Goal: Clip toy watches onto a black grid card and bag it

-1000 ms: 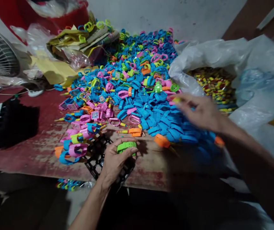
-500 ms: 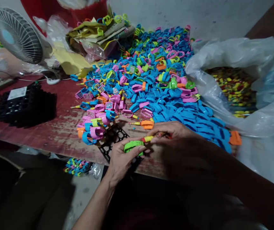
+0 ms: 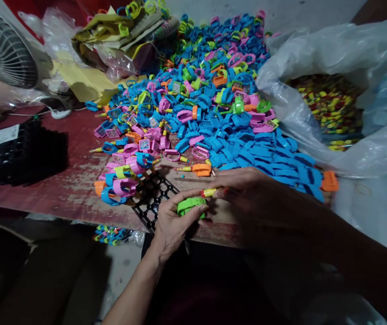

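My left hand (image 3: 170, 228) is closed around a green toy watch (image 3: 190, 206), thumb across its strap. Just to the right, my right hand (image 3: 247, 192) pinches a small yellow tube with a red end (image 3: 209, 192). The red end lies by my left index fingertip; whether it touches the watch I cannot tell. Shadow hides much of my right fingers. Beside my left hand lies a black grid rack (image 3: 149, 207), with pink, blue, orange and yellow toy watches (image 3: 125, 187) standing at its left end. An orange toy watch with a yellow tube (image 3: 201, 169) rests beyond my hands.
A large heap of mostly blue toy watches (image 3: 210, 104) covers the table's back. To the right, an open plastic bag (image 3: 271, 85) holds many small yellow and red pieces (image 3: 332, 106). Stacked black racks (image 3: 41, 151) and a fan (image 3: 6, 49) stand on the left.
The view has shifted, so the table items appear farther left and higher. Both hands keep their holds on the green toy watch and the tube, nearly in the same place.
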Motion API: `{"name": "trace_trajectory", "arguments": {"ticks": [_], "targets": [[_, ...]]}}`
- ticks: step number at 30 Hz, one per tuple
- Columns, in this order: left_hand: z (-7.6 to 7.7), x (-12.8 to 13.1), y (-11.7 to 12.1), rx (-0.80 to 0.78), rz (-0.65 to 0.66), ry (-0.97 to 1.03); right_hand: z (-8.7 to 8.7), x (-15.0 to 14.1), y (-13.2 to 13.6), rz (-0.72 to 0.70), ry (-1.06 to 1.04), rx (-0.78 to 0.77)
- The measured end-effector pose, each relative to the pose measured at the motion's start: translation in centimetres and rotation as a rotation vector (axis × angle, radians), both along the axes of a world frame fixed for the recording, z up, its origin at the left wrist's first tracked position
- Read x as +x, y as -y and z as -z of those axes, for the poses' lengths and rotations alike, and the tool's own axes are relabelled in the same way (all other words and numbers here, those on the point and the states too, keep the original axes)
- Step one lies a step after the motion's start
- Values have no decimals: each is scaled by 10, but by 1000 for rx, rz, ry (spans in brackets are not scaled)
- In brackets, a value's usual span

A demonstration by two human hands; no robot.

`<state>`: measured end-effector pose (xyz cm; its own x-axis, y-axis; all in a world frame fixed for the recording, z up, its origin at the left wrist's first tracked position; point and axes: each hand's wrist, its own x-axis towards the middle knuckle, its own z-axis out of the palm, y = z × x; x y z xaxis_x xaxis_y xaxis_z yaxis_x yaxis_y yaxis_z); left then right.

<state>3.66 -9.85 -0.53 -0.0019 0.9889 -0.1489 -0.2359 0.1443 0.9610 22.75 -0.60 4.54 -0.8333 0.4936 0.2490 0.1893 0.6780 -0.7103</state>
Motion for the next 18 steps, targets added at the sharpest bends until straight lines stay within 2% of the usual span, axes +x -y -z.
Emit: {"name": "trace_trajectory", "arguments": {"ticks": [7,14,18], "targets": [[-6,1,-2,-43,-4,34,4,3,1,-27,-3,-25],[2,3,1,-1,-24,52,27,5,3,0,-112,47],[1,0,3,-1,-14,65,22,1,6,28,-54,10]]}}
